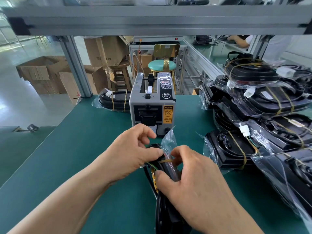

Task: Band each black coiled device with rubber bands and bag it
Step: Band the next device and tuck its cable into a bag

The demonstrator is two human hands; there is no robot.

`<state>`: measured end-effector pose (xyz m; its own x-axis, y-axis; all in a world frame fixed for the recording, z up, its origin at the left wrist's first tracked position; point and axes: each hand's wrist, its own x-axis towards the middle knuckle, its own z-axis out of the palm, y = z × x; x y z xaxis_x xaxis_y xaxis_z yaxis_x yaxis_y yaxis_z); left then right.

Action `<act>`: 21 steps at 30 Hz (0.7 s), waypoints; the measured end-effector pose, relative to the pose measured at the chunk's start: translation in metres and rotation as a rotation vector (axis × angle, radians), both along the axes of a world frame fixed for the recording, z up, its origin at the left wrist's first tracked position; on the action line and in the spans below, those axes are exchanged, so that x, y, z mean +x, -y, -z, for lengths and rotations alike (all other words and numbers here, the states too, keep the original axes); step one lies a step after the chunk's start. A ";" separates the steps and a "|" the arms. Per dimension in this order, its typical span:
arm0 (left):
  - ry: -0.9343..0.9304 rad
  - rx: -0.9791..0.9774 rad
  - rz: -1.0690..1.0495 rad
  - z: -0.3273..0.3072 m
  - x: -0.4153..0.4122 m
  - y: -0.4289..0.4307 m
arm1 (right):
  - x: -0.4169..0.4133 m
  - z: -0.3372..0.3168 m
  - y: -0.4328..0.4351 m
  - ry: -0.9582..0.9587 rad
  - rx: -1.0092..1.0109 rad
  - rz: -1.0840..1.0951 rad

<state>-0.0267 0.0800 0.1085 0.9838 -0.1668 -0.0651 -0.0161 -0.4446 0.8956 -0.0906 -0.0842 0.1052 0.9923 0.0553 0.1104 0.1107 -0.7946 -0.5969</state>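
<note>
A green work table [76,149] fills the frame at a packing station. A pile of bagged devices [263,105], each crossed by yellowish bands, is stacked along its right side. Cardboard boxes [50,73] stand on the floor beyond the table's far left edge. A grey tape dispenser [152,105] with an orange caution label sits at the table's centre, and one more bagged device [113,99] lies just behind it to the left.

In front of the dispenser, above the table, the person's right hand [194,179] is curled round a black coiled device [168,169], thumb on its near side. The left hand [130,152] pinches the device's far end, thumb pressed against it. A clear bag [168,139] covers that far end, its open mouth standing up between the two hands. A rubber band [166,160] runs across the device, just beside the right fingertips.
</note>
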 end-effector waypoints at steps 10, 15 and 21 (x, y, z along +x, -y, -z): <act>-0.274 -0.427 -0.124 0.017 -0.014 0.014 | -0.002 -0.003 -0.002 -0.004 0.030 -0.024; -0.289 -0.556 -0.237 0.024 -0.009 0.018 | -0.003 -0.006 -0.004 0.015 0.062 -0.034; -0.171 -0.555 -0.273 0.033 -0.007 0.028 | -0.013 -0.013 0.004 -0.049 0.158 0.018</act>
<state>-0.0339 0.0521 0.0758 0.9790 0.0346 -0.2011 0.1958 0.1181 0.9735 -0.1032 -0.0881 0.1183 0.9974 0.0233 0.0682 0.0653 -0.6922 -0.7187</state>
